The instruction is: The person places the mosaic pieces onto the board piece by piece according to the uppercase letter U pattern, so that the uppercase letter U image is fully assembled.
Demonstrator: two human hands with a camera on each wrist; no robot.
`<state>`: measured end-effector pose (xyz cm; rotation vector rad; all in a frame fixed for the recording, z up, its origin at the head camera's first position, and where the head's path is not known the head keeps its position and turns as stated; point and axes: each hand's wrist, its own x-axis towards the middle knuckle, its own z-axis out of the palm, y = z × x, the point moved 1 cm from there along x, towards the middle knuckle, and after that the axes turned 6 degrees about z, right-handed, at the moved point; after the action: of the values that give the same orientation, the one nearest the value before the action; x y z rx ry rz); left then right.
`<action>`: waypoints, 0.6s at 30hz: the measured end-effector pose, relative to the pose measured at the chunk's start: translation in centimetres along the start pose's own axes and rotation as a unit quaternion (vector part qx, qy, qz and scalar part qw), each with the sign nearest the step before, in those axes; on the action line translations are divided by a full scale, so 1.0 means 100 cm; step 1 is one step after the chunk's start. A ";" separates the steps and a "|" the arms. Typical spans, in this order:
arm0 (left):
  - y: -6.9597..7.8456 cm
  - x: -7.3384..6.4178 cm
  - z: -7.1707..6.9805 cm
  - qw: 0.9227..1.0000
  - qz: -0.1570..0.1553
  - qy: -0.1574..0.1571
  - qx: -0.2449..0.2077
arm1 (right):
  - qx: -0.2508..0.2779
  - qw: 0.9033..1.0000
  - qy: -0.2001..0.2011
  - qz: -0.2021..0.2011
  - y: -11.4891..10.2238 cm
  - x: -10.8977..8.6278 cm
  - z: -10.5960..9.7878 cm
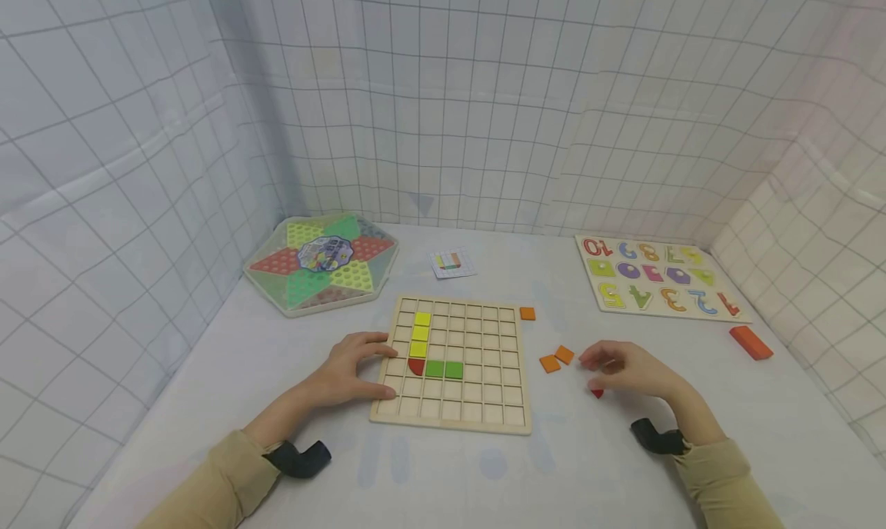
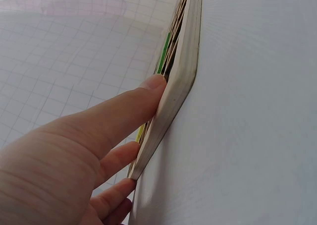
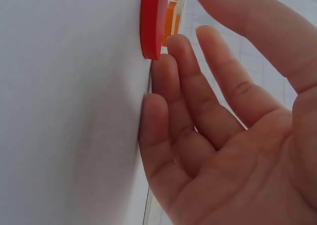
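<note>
A square wooden grid board [image 1: 490, 406] lies on the table in the head view. Three yellow tiles [image 1: 419, 333] run down one column to a dark red rounded piece [image 1: 416, 367], and two green tiles [image 1: 444, 370] continue the row to the right. My left hand [image 1: 349, 371] rests at the board's left edge, its thumb and fingertips touching the rim [image 2: 181, 69]. Beside a red piece [image 3: 152, 24] on the table, my right hand [image 1: 631, 369] hovers with its fingers loosely bent and the palm holding nothing. Two orange tiles [image 1: 550, 364] lie between that hand and the board.
Another orange tile [image 1: 528, 314] sits by the board's upper right corner. Behind the board lies a small pattern card [image 1: 453, 263]. A hexagonal checkers board [image 1: 325, 264] is at the back left, a number puzzle [image 1: 657, 279] at the back right, and an orange-red block [image 1: 751, 343] near it.
</note>
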<state>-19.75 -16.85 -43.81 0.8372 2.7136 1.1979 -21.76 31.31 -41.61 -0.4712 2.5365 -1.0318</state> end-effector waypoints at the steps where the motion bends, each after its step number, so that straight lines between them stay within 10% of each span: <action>1: 0.000 0.000 0.000 1.000 -0.001 0.000 0.000 | 0.001 1.000 -0.001 0.001 0.001 0.000 0.000; 18: 0.000 0.000 0.000 1.000 -0.007 -0.002 0.002 | 0.000 0.999 -0.039 -0.005 0.007 -0.005 -0.004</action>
<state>-19.77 -16.87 -43.83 0.8190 2.7163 1.1868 -21.57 32.20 -41.73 -0.5134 2.4681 -0.9968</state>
